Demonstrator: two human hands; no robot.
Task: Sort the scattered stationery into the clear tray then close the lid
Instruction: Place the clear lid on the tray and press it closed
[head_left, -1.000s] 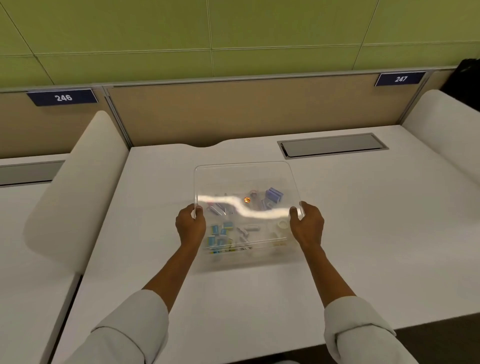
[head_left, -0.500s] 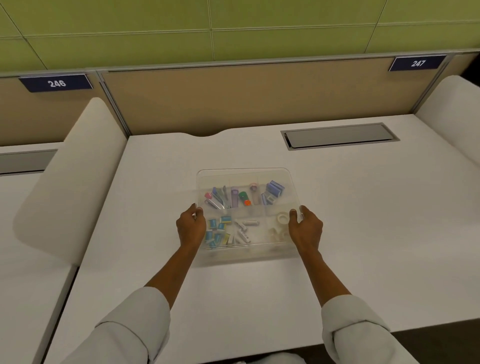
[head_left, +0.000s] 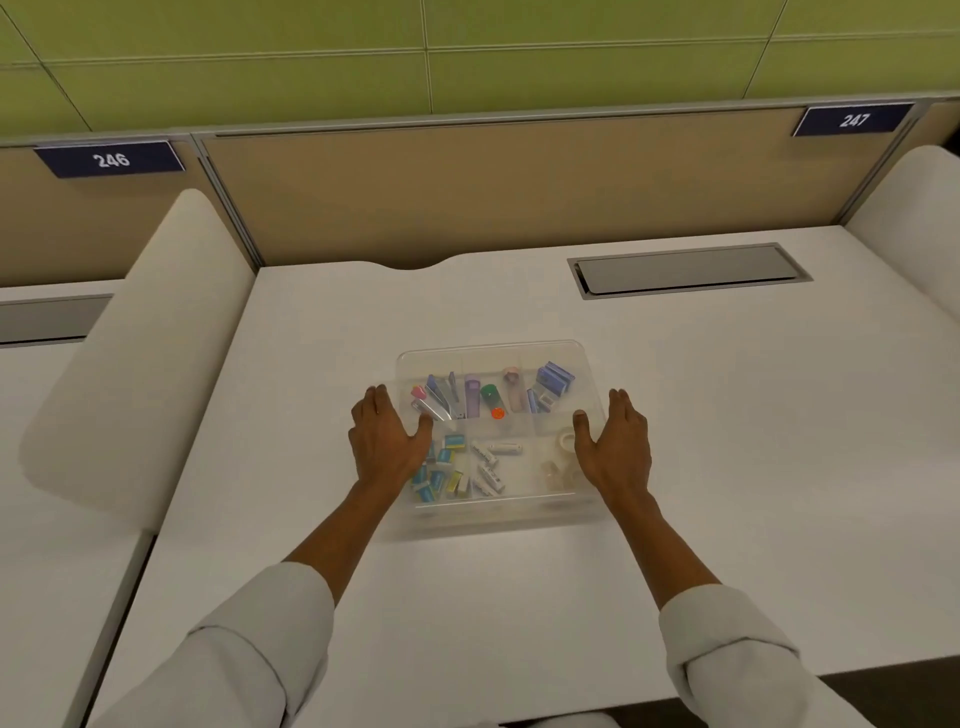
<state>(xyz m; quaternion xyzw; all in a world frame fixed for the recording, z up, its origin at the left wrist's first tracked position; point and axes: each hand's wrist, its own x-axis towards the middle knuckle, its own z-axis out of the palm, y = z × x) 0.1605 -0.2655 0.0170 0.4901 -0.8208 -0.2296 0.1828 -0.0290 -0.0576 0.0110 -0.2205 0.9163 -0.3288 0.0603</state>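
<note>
The clear tray (head_left: 498, 512) sits in the middle of the white desk with its clear lid (head_left: 571, 358) lying flat on top. Through the lid I see several small pieces of stationery in compartments: staplers and small boxes at the back, erasers (head_left: 441, 470) front left, tape rolls (head_left: 563, 457) front right. My left hand (head_left: 387, 441) rests at the tray's left edge with fingers straight, thumb on the lid. At the right edge my right hand (head_left: 615, 447) lies the same way, fingers extended.
The white desk (head_left: 753, 467) has a grey cable hatch (head_left: 688, 270) at the back right. A tan partition (head_left: 493, 187) closes the back, with white rounded dividers (head_left: 130, 353) on the left and right. Another desk lies to the left.
The lid has come down from tilted to flat on the tray. Both hands have let go of their grip and now lie with straight fingers at the tray's sides.
</note>
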